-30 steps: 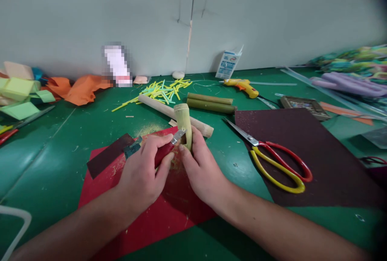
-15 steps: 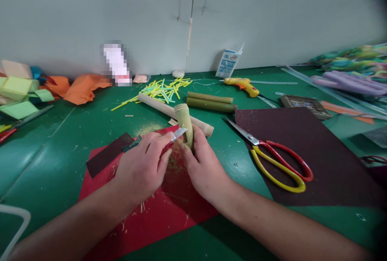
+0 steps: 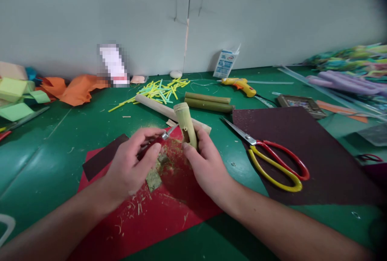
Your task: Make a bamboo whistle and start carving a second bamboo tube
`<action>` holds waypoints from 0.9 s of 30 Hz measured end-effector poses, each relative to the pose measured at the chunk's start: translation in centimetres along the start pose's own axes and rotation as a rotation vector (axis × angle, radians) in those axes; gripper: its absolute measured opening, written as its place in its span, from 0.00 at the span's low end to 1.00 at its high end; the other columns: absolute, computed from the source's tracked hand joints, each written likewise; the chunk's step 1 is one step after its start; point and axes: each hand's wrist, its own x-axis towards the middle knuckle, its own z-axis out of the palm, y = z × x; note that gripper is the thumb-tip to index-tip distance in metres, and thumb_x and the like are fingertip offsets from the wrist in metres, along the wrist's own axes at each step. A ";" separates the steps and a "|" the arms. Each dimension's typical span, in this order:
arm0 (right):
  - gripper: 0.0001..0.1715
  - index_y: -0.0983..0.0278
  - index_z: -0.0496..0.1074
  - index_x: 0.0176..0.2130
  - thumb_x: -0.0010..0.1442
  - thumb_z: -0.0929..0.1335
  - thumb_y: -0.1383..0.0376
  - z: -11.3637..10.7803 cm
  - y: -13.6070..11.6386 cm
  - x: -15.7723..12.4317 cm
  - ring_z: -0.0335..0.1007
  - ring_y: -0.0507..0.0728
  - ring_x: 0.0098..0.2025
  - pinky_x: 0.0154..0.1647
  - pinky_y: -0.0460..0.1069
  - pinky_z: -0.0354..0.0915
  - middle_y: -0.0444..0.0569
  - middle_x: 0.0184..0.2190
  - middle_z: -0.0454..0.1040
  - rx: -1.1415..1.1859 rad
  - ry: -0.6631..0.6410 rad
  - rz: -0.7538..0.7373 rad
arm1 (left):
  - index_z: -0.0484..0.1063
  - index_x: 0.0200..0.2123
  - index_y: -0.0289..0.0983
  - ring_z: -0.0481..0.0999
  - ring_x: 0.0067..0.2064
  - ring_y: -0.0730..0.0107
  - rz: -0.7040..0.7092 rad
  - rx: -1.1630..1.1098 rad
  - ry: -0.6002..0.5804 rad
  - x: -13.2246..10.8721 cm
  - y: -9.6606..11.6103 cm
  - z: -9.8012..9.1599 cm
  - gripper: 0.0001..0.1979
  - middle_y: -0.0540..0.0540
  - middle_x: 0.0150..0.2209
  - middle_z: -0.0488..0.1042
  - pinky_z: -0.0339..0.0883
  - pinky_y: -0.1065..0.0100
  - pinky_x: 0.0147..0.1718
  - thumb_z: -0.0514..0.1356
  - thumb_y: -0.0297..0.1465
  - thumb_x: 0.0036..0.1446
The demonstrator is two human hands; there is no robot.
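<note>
My left hand (image 3: 128,162) is closed around the red handle of a craft knife (image 3: 165,135), its short blade pointing up and right toward the bamboo. Whether the blade tip touches cannot be made out. A short pale bamboo tube (image 3: 184,116) stands tilted in my right hand (image 3: 208,168), fingers behind and thumb near its lower end. A hollow is cut into its front, with a small curl of shaving above. Beneath both hands lies a red sheet (image 3: 172,220) strewn with shavings. On it are a dusty greenish scrap (image 3: 154,178) and a dark brown strip (image 3: 101,158).
Scissors with red and yellow handles (image 3: 272,160) rest partly on a dark brown sheet (image 3: 320,172). Behind the bamboo lie a pale rod (image 3: 157,107), green bamboo tubes (image 3: 208,103) and cut yellow straws (image 3: 154,91). A yellow glue gun (image 3: 242,86) lies near the wall.
My left hand has turned and drawn back left, taking the knife blade away from the front of the bamboo. The greenish scrap now shows below it. The bamboo leans slightly more left.
</note>
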 end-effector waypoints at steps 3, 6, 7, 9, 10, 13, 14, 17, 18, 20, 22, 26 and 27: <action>0.25 0.60 0.65 0.55 0.58 0.65 0.60 -0.2 0.0 0.0 0.70 0.60 0.49 0.49 0.56 0.67 0.53 0.50 0.73 -0.113 -0.031 -0.046 | 0.69 0.51 0.43 0.75 0.30 0.69 -0.010 0.285 0.078 1.5 -0.2 -2.1 0.15 0.49 0.34 0.77 0.67 0.70 0.27 0.55 0.41 0.64; 0.21 0.61 0.69 0.50 0.57 0.66 0.60 -0.6 0.0 -0.1 0.71 0.61 0.45 0.47 0.57 0.67 0.52 0.45 0.74 -0.286 -0.045 -0.101 | 0.73 0.44 0.41 0.77 0.32 0.60 -0.023 0.800 0.193 3.2 -1.6 -4.4 0.12 0.46 0.32 0.78 0.64 0.66 0.27 0.58 0.39 0.60; 0.20 0.61 0.70 0.49 0.57 0.66 0.61 -0.6 -0.1 -0.1 0.71 0.60 0.44 0.46 0.57 0.67 0.52 0.44 0.74 -0.327 -0.042 -0.107 | 0.74 0.42 0.40 0.76 0.30 0.58 -0.026 0.952 0.181 3.6 -2.3 -5.0 0.11 0.45 0.29 0.77 0.62 0.66 0.24 0.58 0.38 0.59; 0.19 0.61 0.70 0.49 0.57 0.66 0.61 -0.7 -0.1 -0.1 0.71 0.60 0.42 0.44 0.57 0.67 0.52 0.42 0.74 -0.368 -0.042 -0.093 | 0.74 0.37 0.39 0.75 0.27 0.59 0.014 1.083 0.137 4.1 -3.7 -5.8 0.08 0.44 0.28 0.76 0.59 0.66 0.21 0.57 0.35 0.59; 0.19 0.61 0.70 0.49 0.57 0.66 0.61 -0.8 -0.1 -0.1 0.71 0.60 0.41 0.43 0.56 0.67 0.51 0.42 0.74 -0.372 -0.040 -0.076 | 0.73 0.36 0.39 0.75 0.27 0.59 0.045 1.105 0.126 4.1 -4.3 -6.0 0.07 0.44 0.28 0.77 0.59 0.66 0.21 0.57 0.35 0.59; 0.21 0.60 0.69 0.50 0.57 0.66 0.61 -0.6 -0.1 0.0 0.71 0.60 0.42 0.42 0.57 0.68 0.52 0.43 0.74 -0.362 -0.041 -0.046 | 0.73 0.35 0.37 0.76 0.32 0.57 0.106 1.133 0.105 3.9 -5.1 -5.7 0.06 0.43 0.32 0.77 0.65 0.64 0.26 0.58 0.33 0.58; 0.21 0.60 0.69 0.51 0.57 0.66 0.60 -0.5 0.0 0.0 0.71 0.61 0.43 0.43 0.57 0.68 0.52 0.44 0.74 -0.355 -0.046 -0.053 | 0.73 0.37 0.37 0.77 0.36 0.55 0.127 1.114 0.104 3.6 -4.9 -5.3 0.07 0.42 0.34 0.77 0.67 0.63 0.29 0.58 0.32 0.58; 0.22 0.59 0.68 0.52 0.57 0.67 0.61 -0.3 0.3 -0.1 0.70 0.61 0.46 0.47 0.57 0.67 0.51 0.46 0.73 -0.336 -0.051 -0.105 | 0.73 0.42 0.36 0.76 0.40 0.58 0.268 0.851 0.189 2.6 -3.2 -3.4 0.10 0.42 0.38 0.77 0.70 0.61 0.39 0.59 0.33 0.59; 0.22 0.59 0.68 0.52 0.58 0.67 0.61 -0.2 0.4 -0.1 0.69 0.61 0.47 0.48 0.57 0.66 0.51 0.47 0.73 -0.328 -0.057 -0.124 | 0.73 0.41 0.36 0.76 0.39 0.62 0.332 0.733 0.187 2.2 -2.5 -2.7 0.09 0.44 0.37 0.77 0.70 0.62 0.39 0.59 0.34 0.60; 0.21 0.60 0.68 0.51 0.58 0.68 0.62 -0.1 0.6 -0.2 0.69 0.60 0.49 0.50 0.57 0.66 0.51 0.47 0.73 -0.304 -0.071 -0.152 | 0.72 0.40 0.38 0.76 0.40 0.66 0.437 0.551 0.161 1.6 -1.2 -1.2 0.06 0.46 0.37 0.77 0.70 0.65 0.42 0.59 0.32 0.61; 0.20 0.60 0.68 0.51 0.59 0.68 0.62 0.0 0.7 -0.2 0.69 0.59 0.50 0.51 0.56 0.66 0.51 0.48 0.73 -0.280 -0.084 -0.162 | 0.71 0.41 0.37 0.76 0.41 0.67 0.465 0.467 0.139 1.2 -0.6 -0.1 0.06 0.46 0.38 0.77 0.70 0.65 0.43 0.60 0.31 0.61; 0.20 0.59 0.67 0.52 0.59 0.67 0.63 0.3 0.6 -0.3 0.69 0.59 0.50 0.52 0.56 0.66 0.51 0.49 0.72 -0.251 -0.107 -0.162 | 0.71 0.39 0.37 0.76 0.40 0.67 0.453 0.438 0.130 1.1 -0.6 0.6 0.04 0.46 0.37 0.77 0.70 0.65 0.41 0.60 0.30 0.61; 0.20 0.60 0.67 0.52 0.60 0.67 0.63 0.3 0.5 -0.3 0.69 0.59 0.50 0.52 0.57 0.66 0.51 0.49 0.72 -0.246 -0.113 -0.164 | 0.71 0.39 0.37 0.76 0.39 0.68 0.451 0.435 0.128 1.1 -0.7 0.6 0.03 0.46 0.37 0.77 0.70 0.65 0.41 0.59 0.29 0.61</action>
